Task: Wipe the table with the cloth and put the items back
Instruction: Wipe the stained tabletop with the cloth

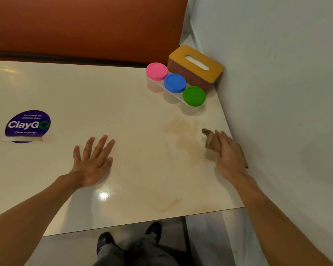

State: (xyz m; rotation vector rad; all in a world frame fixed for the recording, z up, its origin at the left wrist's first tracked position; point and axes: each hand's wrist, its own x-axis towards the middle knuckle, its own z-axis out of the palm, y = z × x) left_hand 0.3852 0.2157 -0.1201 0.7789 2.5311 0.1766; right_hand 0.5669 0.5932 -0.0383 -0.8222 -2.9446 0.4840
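Two hands are over the cream table (pixel 123 104): the left hand (pixel 93 166) lies flat on it with the fingers spread and holds nothing, and the right hand (pixel 231 156) grips a folded brown cloth (pixel 211 142) near the table's right edge, close to the wall (pixel 277 73). Between the hands there is a pale brown stain (pixel 186 139), just beside the cloth, and a thinner streak (pixel 169 205) lies near the front edge. So the wiping step seems to be in hand, and the stain is not yet removed. The next move probably calls for pressing the cloth down and pulling it to the left across the stain, while the flat hand gives support. In the far right corner stand three jars with a pink lid (pixel 156 71), a blue lid (pixel 175 82) and a green lid (pixel 194 96), touching a tissue box (pixel 196 68). A purple ClayGo sign (pixel 28 124) stands at the left.
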